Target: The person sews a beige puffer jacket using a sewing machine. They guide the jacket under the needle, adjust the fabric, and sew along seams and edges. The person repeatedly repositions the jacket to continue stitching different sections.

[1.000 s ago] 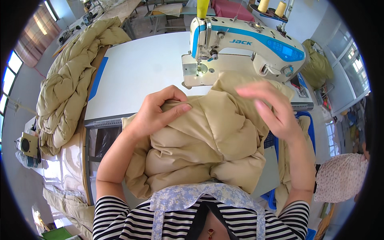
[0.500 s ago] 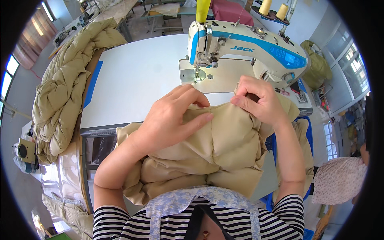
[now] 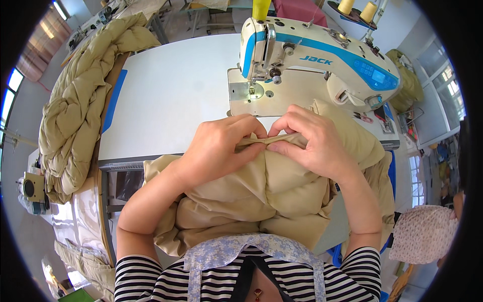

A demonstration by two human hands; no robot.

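Note:
A puffy beige padded garment lies bunched over my lap and the table's near edge, with a seam running down its middle. My left hand pinches its upper edge between thumb and fingers, just left of that seam. Close beside it, my right hand pinches the same folded edge on the seam's right. The fingertips of both hands almost meet there. Just beyond them stands a white and blue sewing machine, its needle and presser foot over the metal plate, with no cloth under the foot.
The white table stretches left of the machine. Another beige padded piece is heaped along its left side. Yellow thread cones stand at the back right. Scissors lie right of the machine. A person in a patterned garment is at the right.
My right hand has moved left along the garment's edge to the seam, beside my left hand, and pinches there. The view has shifted slightly.

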